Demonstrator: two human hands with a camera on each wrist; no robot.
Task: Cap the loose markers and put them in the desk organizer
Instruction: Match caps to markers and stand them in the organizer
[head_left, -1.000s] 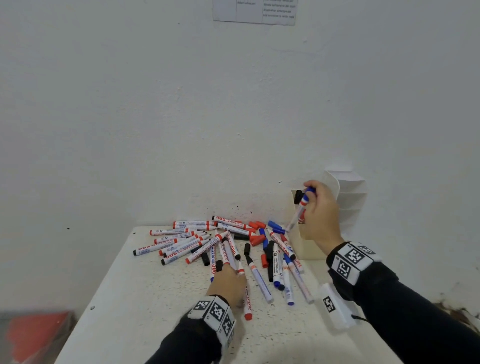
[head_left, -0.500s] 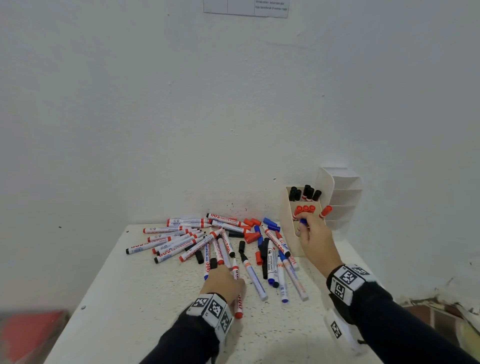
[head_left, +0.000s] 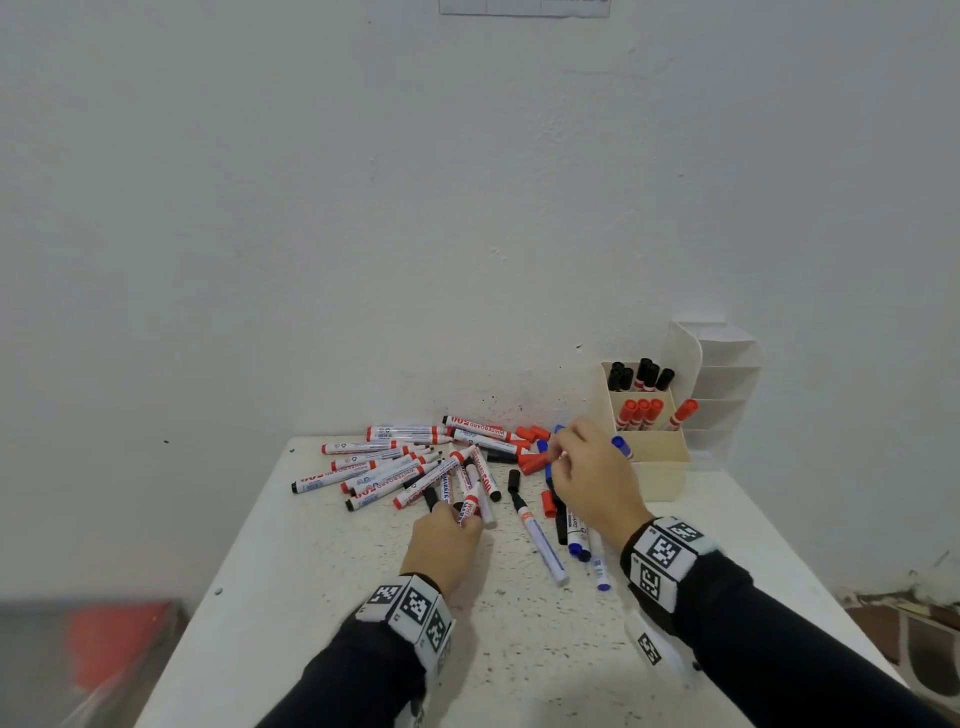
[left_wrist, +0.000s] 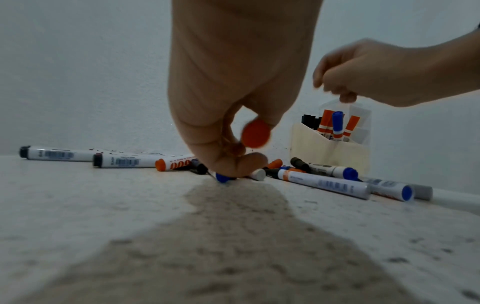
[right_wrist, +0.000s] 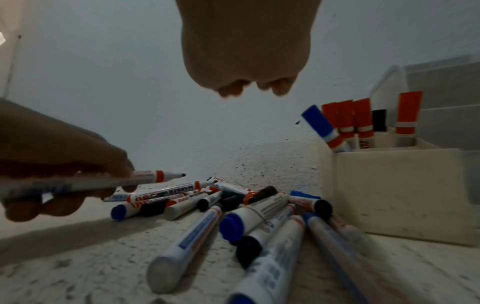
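Observation:
My left hand (head_left: 457, 525) grips an uncapped red marker (head_left: 470, 506) just above the table, at the near edge of the marker pile (head_left: 395, 467); its bare tip (right_wrist: 183, 174) points toward the wall. My right hand (head_left: 563, 449) hovers over loose red caps (head_left: 535, 462) with its fingers (right_wrist: 279, 88) loosely curled and holding nothing. The cream desk organizer (head_left: 654, 475) stands to the right of it. It holds black-capped markers (head_left: 641, 374) at the back, red-capped ones (head_left: 641, 413) in the middle and one blue-capped marker (head_left: 621, 446) in front.
The white speckled table (head_left: 363, 597) stands against a white wall. More loose caps, black (head_left: 514, 480) and red (head_left: 548, 503), lie among blue markers (head_left: 543, 545) near my right wrist. A blurred red object (head_left: 119, 639) sits low on the left, off the table.
My right hand let go of the blue-capped marker into the organizer's front compartment and came down left over the caps. My left hand picked a red marker out of the pile.

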